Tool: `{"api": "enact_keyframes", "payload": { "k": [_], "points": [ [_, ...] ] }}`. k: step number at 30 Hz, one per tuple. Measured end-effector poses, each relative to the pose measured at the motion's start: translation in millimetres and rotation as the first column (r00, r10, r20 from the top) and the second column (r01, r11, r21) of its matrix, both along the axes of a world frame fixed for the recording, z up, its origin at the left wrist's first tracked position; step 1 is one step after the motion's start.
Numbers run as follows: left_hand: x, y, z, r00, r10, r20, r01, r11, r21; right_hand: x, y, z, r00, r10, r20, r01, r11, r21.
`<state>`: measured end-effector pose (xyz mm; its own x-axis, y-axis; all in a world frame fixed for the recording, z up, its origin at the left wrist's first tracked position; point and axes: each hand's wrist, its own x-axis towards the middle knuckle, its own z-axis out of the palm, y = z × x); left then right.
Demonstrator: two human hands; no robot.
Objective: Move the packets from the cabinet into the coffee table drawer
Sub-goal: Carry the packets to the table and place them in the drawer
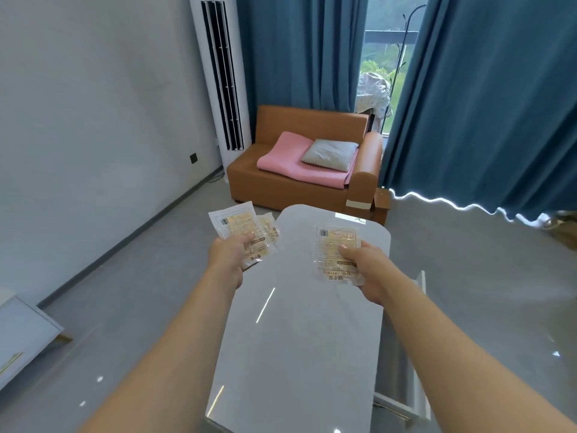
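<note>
The left hand (232, 250) pinches a fanned bunch of packets (242, 228) that sticks out toward 12 o'clock beyond the table's left edge. The right hand (367, 267) pinches a single packet (337, 251) over the coffee table (296, 354), long axis 12-to-6. The drawer (416, 370) looks pulled out at 4 o'clock (only its rim shows) — nearer the right hand, so I'd judge that packet goes in first.

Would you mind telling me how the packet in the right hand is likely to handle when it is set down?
The packet looks thin and flat, so probably light. Its glossy clear film may be slippery and somewhat floppy. The right hand holds it by one edge.
</note>
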<state>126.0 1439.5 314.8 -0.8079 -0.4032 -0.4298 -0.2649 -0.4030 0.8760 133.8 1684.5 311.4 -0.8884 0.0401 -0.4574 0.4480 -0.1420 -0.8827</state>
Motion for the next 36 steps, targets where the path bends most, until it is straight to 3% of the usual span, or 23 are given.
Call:
{"api": "enact_keyframes", "payload": {
  "k": [6,10,17,24,36],
  "points": [
    [-7,133,-6,0.998,0.015,-0.055,-0.015,1.000,0.003,-10,142,-14,1.000,0.003,0.004,-0.003,1.000,0.000],
    [-2,223,-15,1.000,0.000,0.006,0.000,1.000,0.017,-17,223,-16,0.999,0.021,0.042,-0.021,1.000,-0.006],
    [-25,318,-31,0.999,-0.010,0.032,0.008,0.997,0.076,-45,310,-26,0.998,0.022,0.064,-0.022,1.000,-0.002],
    [-76,435,-53,0.996,-0.046,0.079,0.042,0.998,0.041,-95,425,-55,0.991,-0.004,0.132,0.017,0.995,-0.101],
    [-172,523,-108,0.995,0.033,0.092,-0.023,0.994,-0.105,-242,485,-117,0.957,0.207,0.202,-0.205,0.978,-0.028]
  ]
}}
